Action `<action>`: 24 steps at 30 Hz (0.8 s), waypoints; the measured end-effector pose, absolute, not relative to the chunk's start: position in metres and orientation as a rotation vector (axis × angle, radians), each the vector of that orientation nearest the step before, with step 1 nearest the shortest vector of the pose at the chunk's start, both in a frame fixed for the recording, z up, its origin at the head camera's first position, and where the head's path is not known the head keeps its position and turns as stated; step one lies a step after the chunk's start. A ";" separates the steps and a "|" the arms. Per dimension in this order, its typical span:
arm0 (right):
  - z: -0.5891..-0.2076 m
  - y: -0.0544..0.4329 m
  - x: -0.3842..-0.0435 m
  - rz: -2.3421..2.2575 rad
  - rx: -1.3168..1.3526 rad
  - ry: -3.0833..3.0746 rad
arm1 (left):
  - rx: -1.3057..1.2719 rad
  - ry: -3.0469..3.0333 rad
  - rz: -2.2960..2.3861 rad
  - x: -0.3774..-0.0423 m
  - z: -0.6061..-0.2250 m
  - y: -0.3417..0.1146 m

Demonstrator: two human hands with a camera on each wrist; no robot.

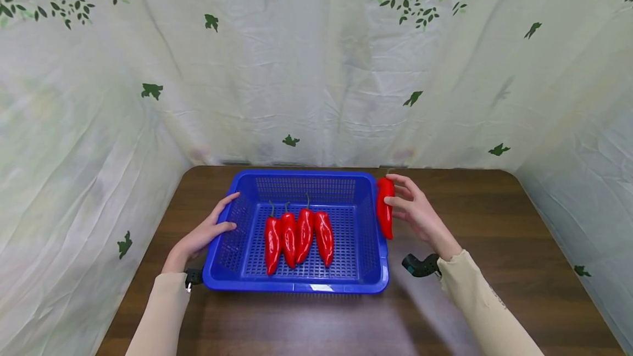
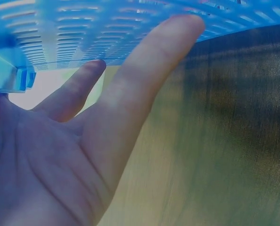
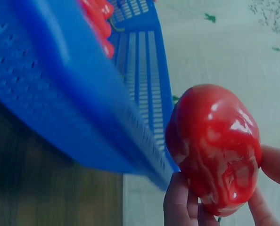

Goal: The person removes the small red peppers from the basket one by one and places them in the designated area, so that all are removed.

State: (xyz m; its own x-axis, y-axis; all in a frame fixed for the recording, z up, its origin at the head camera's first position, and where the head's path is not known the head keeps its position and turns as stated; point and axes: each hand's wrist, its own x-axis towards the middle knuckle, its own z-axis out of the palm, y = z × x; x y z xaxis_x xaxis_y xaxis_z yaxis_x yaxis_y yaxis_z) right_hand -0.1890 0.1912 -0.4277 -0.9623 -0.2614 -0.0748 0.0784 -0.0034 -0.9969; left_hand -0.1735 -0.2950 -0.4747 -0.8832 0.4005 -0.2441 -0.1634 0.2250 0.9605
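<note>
My right hand (image 1: 417,210) holds a glossy red pepper (image 1: 384,207) between thumb and fingers, upright just beyond the right rim of a blue slotted plastic basket (image 1: 296,287). The right wrist view shows this pepper (image 3: 220,146) large, its blunt end toward the camera, with the basket wall (image 3: 74,117) to its left. Inside the basket, several red peppers (image 1: 304,235) with green stems lie in a row, left of its middle. My left hand (image 1: 203,238) rests against the basket's left side. In the left wrist view its thumb (image 2: 144,75) is extended and touches the slotted wall.
The basket stands on a dark wooden table (image 1: 460,202) toward its back edge. Behind and on both sides hangs a pale curtain (image 1: 316,70) printed with green leaves. A black wrist camera (image 1: 420,265) sticks out below the right wrist, close to the basket's right side.
</note>
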 end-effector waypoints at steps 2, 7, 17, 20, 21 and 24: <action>-0.429 0.196 -0.189 -2.079 -0.167 2.023 | 0.221 2.060 1.701 -0.173 -0.475 -0.295; -0.434 0.206 -0.191 -2.127 -0.119 1.994 | 0.226 2.062 1.703 -0.173 -0.476 -0.295; -0.455 0.223 -0.196 -2.158 -0.088 1.984 | 0.225 2.056 1.701 -0.172 -0.476 -0.294; -0.463 0.226 -0.198 -2.170 -0.087 1.990 | 0.217 2.060 1.707 -0.172 -0.476 -0.295; -0.465 0.228 -0.198 -2.167 -0.082 2.000 | 0.211 2.062 1.708 -0.173 -0.476 -0.295; -0.473 0.231 -0.200 -2.149 -0.077 2.033 | 0.211 2.068 1.705 -0.173 -0.477 -0.296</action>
